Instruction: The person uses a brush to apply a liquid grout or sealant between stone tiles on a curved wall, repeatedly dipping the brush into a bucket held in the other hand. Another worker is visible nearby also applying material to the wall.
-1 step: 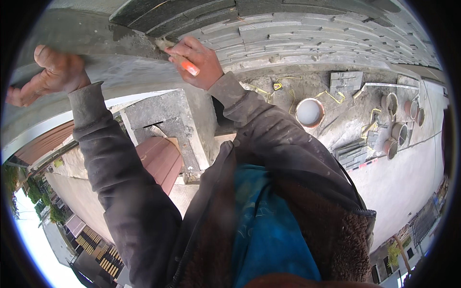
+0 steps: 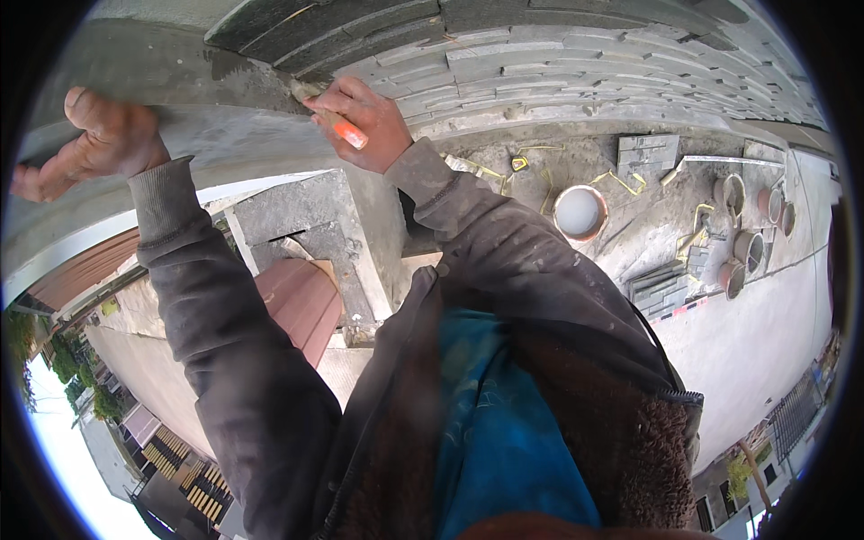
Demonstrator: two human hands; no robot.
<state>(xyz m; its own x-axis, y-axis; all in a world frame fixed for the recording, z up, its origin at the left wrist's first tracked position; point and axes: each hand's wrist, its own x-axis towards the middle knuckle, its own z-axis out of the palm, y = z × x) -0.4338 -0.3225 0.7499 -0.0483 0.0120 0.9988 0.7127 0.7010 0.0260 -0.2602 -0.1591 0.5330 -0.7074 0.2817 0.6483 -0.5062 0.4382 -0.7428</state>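
Note:
My right hand point(image 2: 371, 126) is closed around a paintbrush point(image 2: 346, 130) with a wooden handle and an orange end. Its pale bristles point(image 2: 306, 90) touch the lower edge of the dark stone strips point(image 2: 369, 36), where these meet a smooth grey cement surface point(image 2: 225, 126). A darker, wet-looking patch point(image 2: 225, 67) shows on the cement nearby. To the left, my left hand point(image 2: 112, 135) is against the cement, thumb raised and fingers spread, holding nothing. Rows of lighter grey stone cladding point(image 2: 558, 67) run off to the right.
Below me stands a concrete block point(image 2: 310, 211) beside a reddish-brown panel point(image 2: 301, 301). On the floor at right are a bucket of whitish liquid point(image 2: 578, 213), a yellow tape measure point(image 2: 519, 164), stacked stone strips point(image 2: 659, 288), a tiled piece point(image 2: 648, 153) and several buckets point(image 2: 748, 247).
My right hand and the paintbrush have shifted very slightly left and down along the stone edge. My left hand stays almost where it was.

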